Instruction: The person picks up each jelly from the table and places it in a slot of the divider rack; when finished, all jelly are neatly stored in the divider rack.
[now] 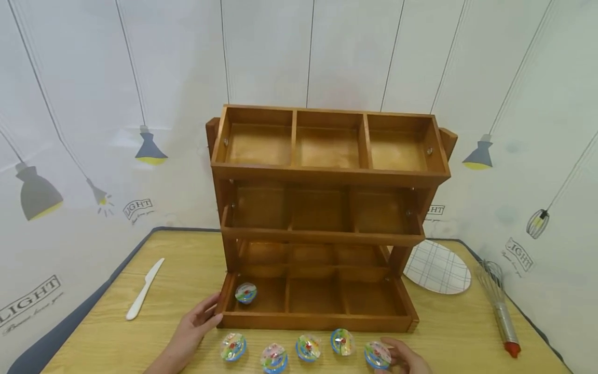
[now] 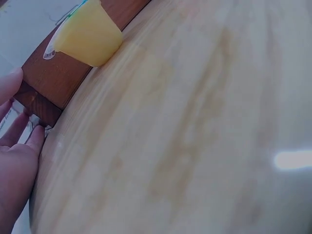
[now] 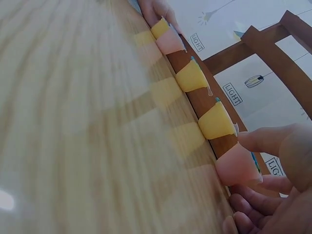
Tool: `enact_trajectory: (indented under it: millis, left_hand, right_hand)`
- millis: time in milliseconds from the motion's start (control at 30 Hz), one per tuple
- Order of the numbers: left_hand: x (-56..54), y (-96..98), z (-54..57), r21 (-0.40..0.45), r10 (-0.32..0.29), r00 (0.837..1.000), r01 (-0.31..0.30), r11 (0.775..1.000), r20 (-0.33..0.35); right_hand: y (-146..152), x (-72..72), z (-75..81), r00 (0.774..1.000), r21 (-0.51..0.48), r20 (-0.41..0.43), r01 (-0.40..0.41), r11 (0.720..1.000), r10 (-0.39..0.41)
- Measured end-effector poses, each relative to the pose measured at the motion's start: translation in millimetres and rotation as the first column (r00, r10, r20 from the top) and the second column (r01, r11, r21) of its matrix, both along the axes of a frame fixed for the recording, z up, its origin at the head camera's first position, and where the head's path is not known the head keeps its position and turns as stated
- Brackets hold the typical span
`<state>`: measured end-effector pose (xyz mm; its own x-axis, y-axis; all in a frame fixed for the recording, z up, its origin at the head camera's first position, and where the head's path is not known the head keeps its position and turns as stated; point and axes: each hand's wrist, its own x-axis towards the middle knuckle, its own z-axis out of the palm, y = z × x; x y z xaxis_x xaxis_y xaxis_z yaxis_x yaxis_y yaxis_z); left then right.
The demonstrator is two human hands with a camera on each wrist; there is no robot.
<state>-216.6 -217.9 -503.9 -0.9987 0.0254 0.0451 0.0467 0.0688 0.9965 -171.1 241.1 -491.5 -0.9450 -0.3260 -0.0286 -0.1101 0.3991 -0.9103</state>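
Right wrist: pink tapered cup (image 3: 237,165) pinched in my right hand (image 3: 298,169); head: shiny multicoloured lid (image 1: 377,354), my left hand (image 1: 190,329) gripping the wooden rack (image 1: 322,237) at its corner.

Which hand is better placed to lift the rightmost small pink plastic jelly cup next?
The right hand, probably: its fingers are around that pink cup. The left hand touches the brown wooden three-tier rack, beyond the row's other end.

Pale wall (image 1: 336,52); printed pendant lamps (image 1: 150,148); LIGHT lettering (image 1: 30,298); yellowish wood-grain tabletop (image 1: 460,330)
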Motion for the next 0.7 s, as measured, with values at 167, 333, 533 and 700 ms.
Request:
enact_trajectory:
  millis: [167,333,533,700]
  left_hand:
    - [2.4,-4.6,4.5,-0.029,-0.007,0.999,0.008,1.0,0.032]
    - [0.8,-2.9,7.7,-0.017,0.008,0.999,-0.007,1.0,0.038]
    - [1.6,0.6,10.3,-0.024,0.021,1.0,-0.02,0.999,0.023]
    - [2.2,0.1,11.0,-0.046,0.016,1.0,-0.015,0.999,0.023]
  right_hand:
    - [-14,4.0,8.2,0.991,0.077,0.044,0.121,0.99,-0.125]
    - [-15,5.0,11.1,0.991,0.027,0.071,0.113,0.993,-0.115]
    - [-22,7.0,25.9,0.977,0.106,0.045,0.204,0.973,-0.21]
    - [-39,-2.3,44.5,0.987,0.101,-0.12,0.121,0.988,-0.109]
